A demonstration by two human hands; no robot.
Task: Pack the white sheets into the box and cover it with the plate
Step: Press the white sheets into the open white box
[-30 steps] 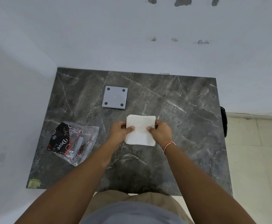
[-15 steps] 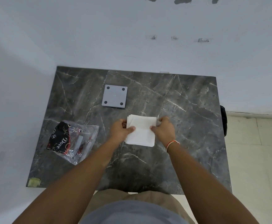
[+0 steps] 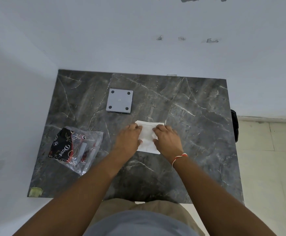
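Resting palm-down, left hand (image 3: 128, 139) and right hand (image 3: 167, 140) press flat fingers onto white sheets (image 3: 147, 137).

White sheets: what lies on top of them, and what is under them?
Both hands lie on the white sheets: left hand over the left edge, right hand over the right. The sheets hide whatever is beneath; no box shows.

Table (image 3: 190, 133) – polished marble (veined); sheets (image 3: 147, 138) – matt paper; bag (image 3: 88, 150) glossy plastic.
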